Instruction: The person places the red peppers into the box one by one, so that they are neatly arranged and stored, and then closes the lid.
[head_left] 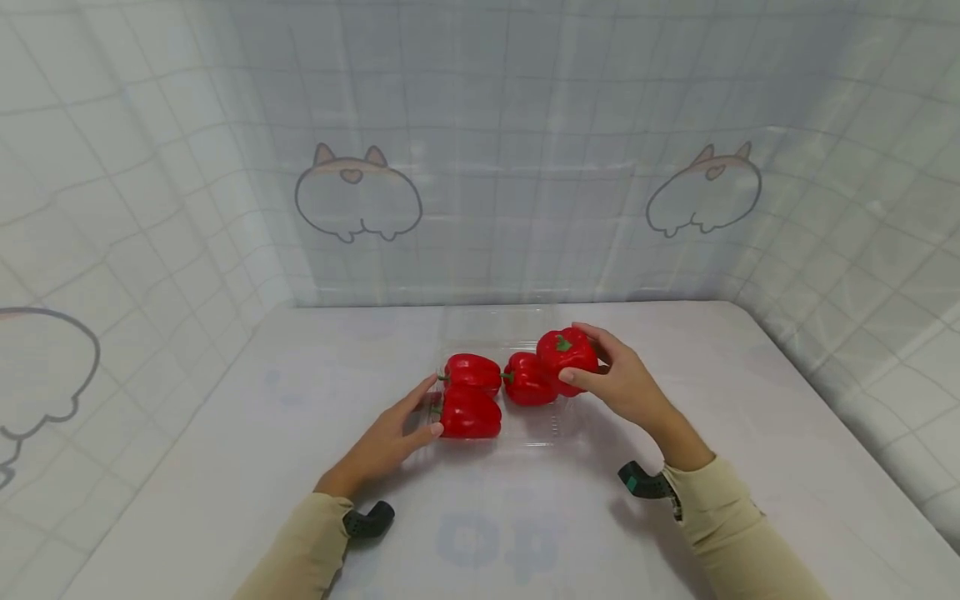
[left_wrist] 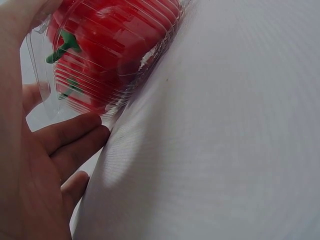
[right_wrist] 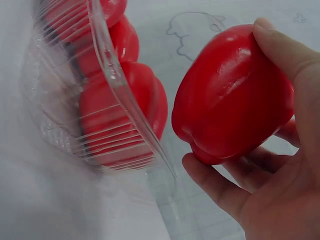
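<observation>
A clear plastic container (head_left: 528, 429) holds three red peppers: one at the back left (head_left: 471, 372), one at the front left (head_left: 470, 415) and one at the back right (head_left: 529, 382). My right hand (head_left: 626, 387) grips a fourth red pepper (head_left: 567, 354), its green stem facing up, over the container's right back part. In the right wrist view this pepper (right_wrist: 232, 95) is between thumb and fingers, beside the container wall (right_wrist: 120, 90). My left hand (head_left: 386, 442) rests at the container's left side, fingers spread; in the left wrist view its fingers (left_wrist: 75, 137) lie by the ribbed wall.
The container's transparent lid (head_left: 498, 323) lies folded back behind it on the white table (head_left: 337, 358). Pale grid-patterned curtains (head_left: 525, 208) with cartoon drawings stand behind the table and on both sides.
</observation>
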